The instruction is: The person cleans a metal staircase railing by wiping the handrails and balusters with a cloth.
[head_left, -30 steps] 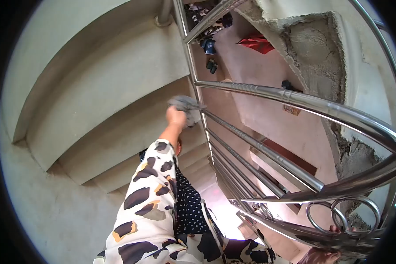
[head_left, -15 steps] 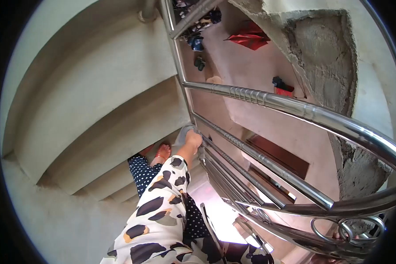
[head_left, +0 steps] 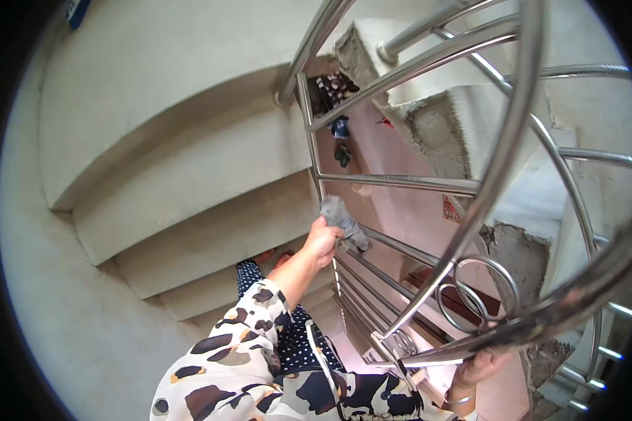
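Observation:
My left hand (head_left: 323, 242) is closed on a grey cloth (head_left: 344, 223). The cloth lies against the metal stair railing, where a thin crossbar (head_left: 400, 247) meets the upright post (head_left: 312, 137). At lower right, my right hand (head_left: 483, 366) grips the thick curved handrail (head_left: 541, 324) from below. Part of its fingers is hidden by the rail, and a bracelet circles that wrist. Interlocking metal rings (head_left: 479, 291) sit between the bars near the right hand.
Concrete steps (head_left: 189, 203) rise on the left beside a pale wall (head_left: 42, 295). My feet stand on a lower step, partly hidden. Beyond the railing is a drop to a floor with shoes (head_left: 342, 154) on it. Rough, broken cement (head_left: 442, 133) edges the stair at right.
My view has shifted, with more railing now showing. My left hand and the cloth have moved up along the railing, the cloth now bunched above the fingers. My right hand shows more clearly.

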